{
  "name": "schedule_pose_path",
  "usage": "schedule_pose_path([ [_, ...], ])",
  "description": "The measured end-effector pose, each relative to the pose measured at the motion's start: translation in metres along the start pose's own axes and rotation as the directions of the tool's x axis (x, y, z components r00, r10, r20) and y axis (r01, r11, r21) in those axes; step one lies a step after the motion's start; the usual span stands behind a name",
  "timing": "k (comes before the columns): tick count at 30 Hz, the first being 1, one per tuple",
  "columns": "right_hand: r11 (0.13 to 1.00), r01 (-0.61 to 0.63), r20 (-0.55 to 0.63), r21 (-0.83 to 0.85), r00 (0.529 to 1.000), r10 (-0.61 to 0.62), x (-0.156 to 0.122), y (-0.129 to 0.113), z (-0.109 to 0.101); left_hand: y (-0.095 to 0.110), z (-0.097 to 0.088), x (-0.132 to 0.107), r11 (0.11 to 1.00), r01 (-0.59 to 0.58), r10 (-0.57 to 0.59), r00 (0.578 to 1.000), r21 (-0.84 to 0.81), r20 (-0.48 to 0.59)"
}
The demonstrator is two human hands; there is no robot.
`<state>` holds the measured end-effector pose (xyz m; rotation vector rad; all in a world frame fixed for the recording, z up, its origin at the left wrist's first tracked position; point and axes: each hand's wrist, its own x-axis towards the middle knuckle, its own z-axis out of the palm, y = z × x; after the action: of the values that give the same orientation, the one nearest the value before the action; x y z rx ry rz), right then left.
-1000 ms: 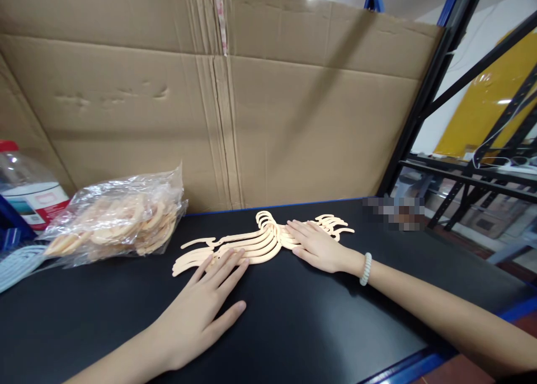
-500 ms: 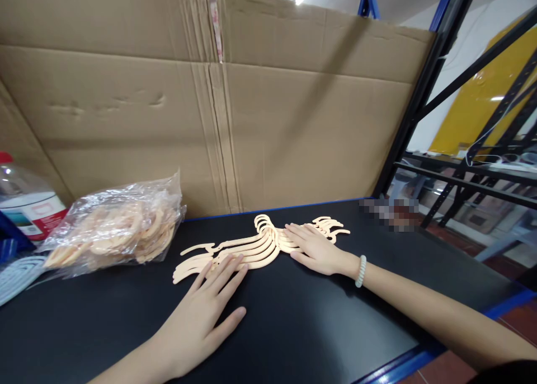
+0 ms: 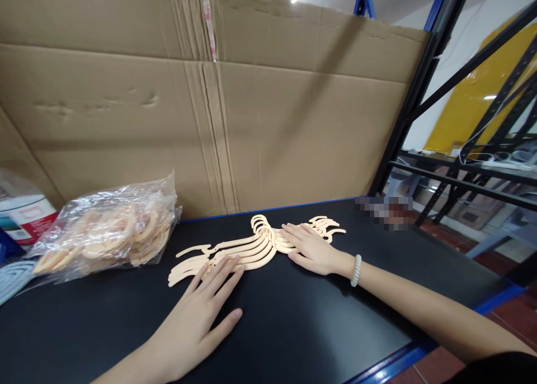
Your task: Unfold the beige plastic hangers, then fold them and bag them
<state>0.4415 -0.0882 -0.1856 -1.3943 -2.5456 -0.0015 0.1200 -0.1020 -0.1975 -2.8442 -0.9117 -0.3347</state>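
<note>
Several cream-coloured clothes hangers (image 3: pixel 262 247) lie overlapped in a fan on the black tabletop (image 3: pixel 289 328), their hooks pointing away from me. My left hand (image 3: pixel 201 311) lies flat with fingers spread, its fingertips resting on the near left arms of the hangers. Palm down, my right hand (image 3: pixel 314 248) covers part of the hangers' right arms, with its thumb apart from the fingers. Neither hand grips anything. A pale coiled band (image 3: pixel 356 270) circles the right wrist.
A clear plastic bag (image 3: pixel 113 227) of similar hangers sits at the left. Beside it are a bottle with a red and white label (image 3: pixel 29 213) and light blue hangers (image 3: pixel 17 277). A cardboard wall (image 3: pixel 302 121) stands along the back edge, and a black metal rack post (image 3: pixel 405 109) rises at the right.
The view has shifted slightly, so everything sits a little further left. Both hands keep the same place on the hangers, and the hangers have not visibly moved.
</note>
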Motion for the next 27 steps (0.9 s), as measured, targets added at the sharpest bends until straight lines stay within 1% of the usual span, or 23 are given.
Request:
schedule_pose_path([
  [3, 1.0, 0.002, -0.009, -0.001, 1.0, -0.002, 0.0, 0.0, 0.0, 0.001, -0.002, 0.001, 1.0, -0.001, 0.001, 1.0, 0.005, 0.005],
  [7, 1.0, 0.008, -0.026, 0.001, 1.0, -0.008, 0.0, -0.001, -0.001, 0.0, 0.001, 0.0, 1.0, 0.003, -0.003, 1.0, 0.01, -0.001],
  [12, 0.999, 0.047, -0.074, 0.016, 0.996, -0.046, -0.001, 0.001, 0.001, -0.002, 0.003, -0.001, 1.0, 0.009, -0.009, 1.0, 0.025, 0.018],
  [16, 0.997, 0.08, -0.101, 0.009, 0.992, -0.078, 0.003, 0.006, 0.004, -0.01, 0.005, 0.003, 1.0, 0.0, 0.0, 1.0, 0.014, 0.018],
  [20, 0.996, 0.089, -0.117, 0.008, 0.989, -0.087, 0.012, 0.013, 0.007, -0.019, 0.006, 0.009, 1.0, 0.002, -0.002, 1.0, -0.001, 0.03],
  [24, 0.995, 0.099, -0.123, 0.011, 0.988, -0.097, 0.024, 0.018, 0.01, -0.024, 0.001, 0.015, 1.0, 0.027, -0.026, 0.998, -0.016, 0.055],
  [27, 0.994, 0.109, -0.128, 0.014, 0.986, -0.107, 0.03, 0.019, 0.012, -0.025, -0.006, 0.017, 0.998, 0.046, -0.041, 0.993, -0.041, 0.112],
])
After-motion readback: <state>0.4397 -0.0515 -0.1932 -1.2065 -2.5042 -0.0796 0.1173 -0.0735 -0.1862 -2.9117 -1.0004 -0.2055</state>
